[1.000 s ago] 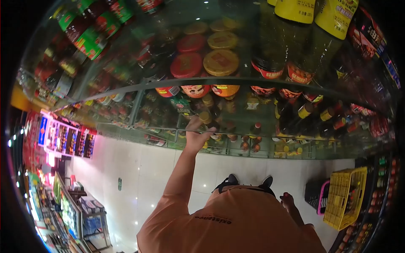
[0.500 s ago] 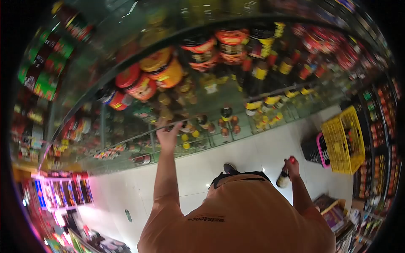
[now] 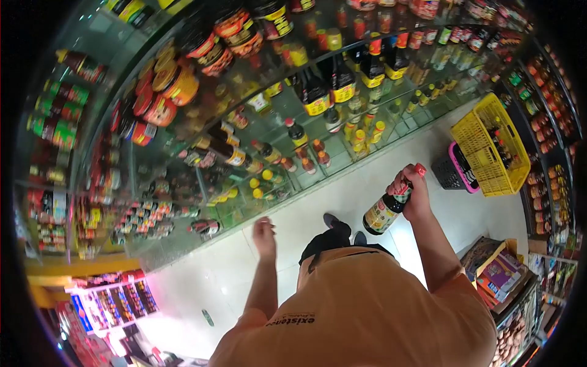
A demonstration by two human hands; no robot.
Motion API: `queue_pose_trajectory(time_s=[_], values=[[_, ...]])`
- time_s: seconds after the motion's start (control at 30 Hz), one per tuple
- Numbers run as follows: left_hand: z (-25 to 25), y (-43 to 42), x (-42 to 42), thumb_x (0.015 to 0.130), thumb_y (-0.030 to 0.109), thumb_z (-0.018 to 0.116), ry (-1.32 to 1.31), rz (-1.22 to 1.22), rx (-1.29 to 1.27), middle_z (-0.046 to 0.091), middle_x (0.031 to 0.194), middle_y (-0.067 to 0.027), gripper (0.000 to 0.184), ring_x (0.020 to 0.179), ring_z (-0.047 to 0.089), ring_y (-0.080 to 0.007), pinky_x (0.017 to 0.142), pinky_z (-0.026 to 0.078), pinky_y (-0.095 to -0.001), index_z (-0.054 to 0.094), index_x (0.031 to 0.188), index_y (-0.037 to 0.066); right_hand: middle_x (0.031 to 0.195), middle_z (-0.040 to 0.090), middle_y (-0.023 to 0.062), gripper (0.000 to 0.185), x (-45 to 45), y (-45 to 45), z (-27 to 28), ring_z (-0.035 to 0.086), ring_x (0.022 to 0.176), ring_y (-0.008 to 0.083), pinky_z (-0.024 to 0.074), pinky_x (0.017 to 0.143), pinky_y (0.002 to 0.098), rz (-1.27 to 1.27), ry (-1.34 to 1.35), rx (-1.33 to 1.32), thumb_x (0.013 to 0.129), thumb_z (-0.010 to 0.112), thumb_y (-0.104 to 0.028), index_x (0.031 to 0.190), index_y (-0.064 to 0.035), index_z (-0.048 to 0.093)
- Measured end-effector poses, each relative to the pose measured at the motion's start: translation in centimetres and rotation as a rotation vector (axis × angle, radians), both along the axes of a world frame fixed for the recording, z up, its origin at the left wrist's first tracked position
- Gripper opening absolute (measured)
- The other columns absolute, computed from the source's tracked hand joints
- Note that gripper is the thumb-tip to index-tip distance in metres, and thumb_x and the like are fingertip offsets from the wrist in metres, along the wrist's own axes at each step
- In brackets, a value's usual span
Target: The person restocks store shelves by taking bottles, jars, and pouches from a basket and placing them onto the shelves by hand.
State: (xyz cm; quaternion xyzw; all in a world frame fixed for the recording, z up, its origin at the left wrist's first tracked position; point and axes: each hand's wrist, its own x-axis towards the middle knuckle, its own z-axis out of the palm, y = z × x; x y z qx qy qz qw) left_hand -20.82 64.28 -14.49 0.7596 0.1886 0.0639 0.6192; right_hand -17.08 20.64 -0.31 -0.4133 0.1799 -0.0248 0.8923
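Observation:
My right hand (image 3: pixel 413 194) is wrapped round the neck of a dark sauce bottle (image 3: pixel 380 215) with a red cap and a pale label, tilted over the floor. Away from the shelves, my left hand (image 3: pixel 265 235) hangs above the floor, with its fingers curled and too small to read well; no object shows in it. Nearest to it on the glass shelving are small yellow-capped bottles (image 3: pixel 258 193). Farther up stand dark bottles with yellow labels (image 3: pixel 315 98) and a yellow-lidded jar (image 3: pixel 175 84).
Glass shelves (image 3: pixel 293 205) curve across the front. At the right are a yellow crate (image 3: pixel 483 156) holding bottles, a black basket with a pink rim (image 3: pixel 451 173) and a dark shelf rack. Boxes (image 3: pixel 502 272) lie at the lower right, and a lit display (image 3: pixel 119 303) is at the lower left.
My left hand has come back from the shelf and dropped lower. My right hand has risen with the bottle, now in fuller view. The view has turned, shifting the shelves and crate.

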Motion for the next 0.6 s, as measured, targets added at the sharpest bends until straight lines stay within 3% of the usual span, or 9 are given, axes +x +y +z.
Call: queue_pose_trajectory(time_s=[0.1,0.2,0.33,0.4,0.47,0.5,0.6], values=[[-1.0,-2.5,-5.4,0.101,0.018,0.058,0.126,-0.113,-0.075,0.065,0.086,-0.0031,0.017,0.075,0.061,-0.0102,0.062,0.05,-0.0246,0.063,0.111,0.005,0.063,0.051,0.005,0.021,-2.1,1.7,-1.7,0.055,0.057,0.0237,0.0471,0.067,0.0399,0.153,-0.039,0.164,0.094,0.055,-0.026,0.081,-0.0112,0.047],[1.4,-4.5,-8.2,0.098,0.015,0.06,0.195,-0.252,-0.094,0.065,0.085,-0.0052,0.023,0.08,0.063,-0.0127,0.068,0.052,-0.0267,0.061,0.116,0.001,0.063,0.05,0.0045,0.022,-4.1,4.6,-2.2,0.054,0.057,0.0228,0.047,0.067,0.0397,0.245,-0.045,0.234,0.095,0.054,-0.028,0.082,-0.0118,0.047],[3.2,-4.1,-9.0,0.095,0.01,0.06,0.113,-0.41,-0.205,0.065,0.095,-0.0054,0.031,0.083,0.062,-0.012,0.074,0.052,-0.0272,0.055,0.125,0.001,0.061,0.048,0.0033,0.022,-5.3,10.0,-1.9,0.054,0.057,0.0218,0.0467,0.067,0.04,0.35,-0.067,0.205,0.095,0.054,-0.03,0.083,-0.0127,0.046],[5.5,-3.3,-8.9,0.091,0.011,0.07,0.063,-0.486,-0.197,0.069,0.099,-0.0076,0.044,0.088,0.065,-0.0128,0.08,0.053,-0.0281,0.054,0.131,0.003,0.061,0.05,0.0034,0.021,-5.5,13.4,-1.7,0.056,0.058,0.0225,0.0481,0.069,0.0397,0.437,-0.104,0.202,0.095,0.053,-0.029,0.084,-0.0125,0.045],[9.6,-1.5,-8.4,0.086,0.013,0.075,-0.056,-0.624,-0.07,0.066,0.115,-0.0105,0.059,0.103,0.063,-0.0188,0.092,0.051,-0.034,0.049,0.139,0.005,0.064,0.053,0.0051,0.021,-5.3,18.1,-1.5,0.059,0.06,0.0234,0.0499,0.072,0.0393,0.52,-0.16,0.106,0.094,0.054,-0.026,0.083,-0.0109,0.045],[11.0,-0.2,-8.4,0.081,0.021,0.079,-0.092,-0.662,-0.054,0.064,0.12,-0.0123,0.068,0.11,0.061,-0.0236,0.097,0.049,-0.037,0.049,0.14,0.006,0.064,0.055,0.0073,0.018,-5.4,21.0,-1.2,0.06,0.061,0.0238,0.0516,0.07,0.0395,0.539,-0.163,0.024,0.092,0.056,-0.021,0.082,-0.009,0.046],[11.9,5.4,-9.3,0.072,0.039,0.084,-0.265,-0.63,0.194,0.063,0.121,-0.0185,0.084,0.111,0.062,-0.032,0.097,0.049,-0.0411,0.049,0.141,0.006,0.072,0.062,0.0105,0.015,-5.7,30.7,-1.5,0.065,0.072,0.0227,0.0534,0.072,0.0353,0.581,-0.235,-0.096,0.087,0.064,-0.013,0.086,-0.0055,0.052]])
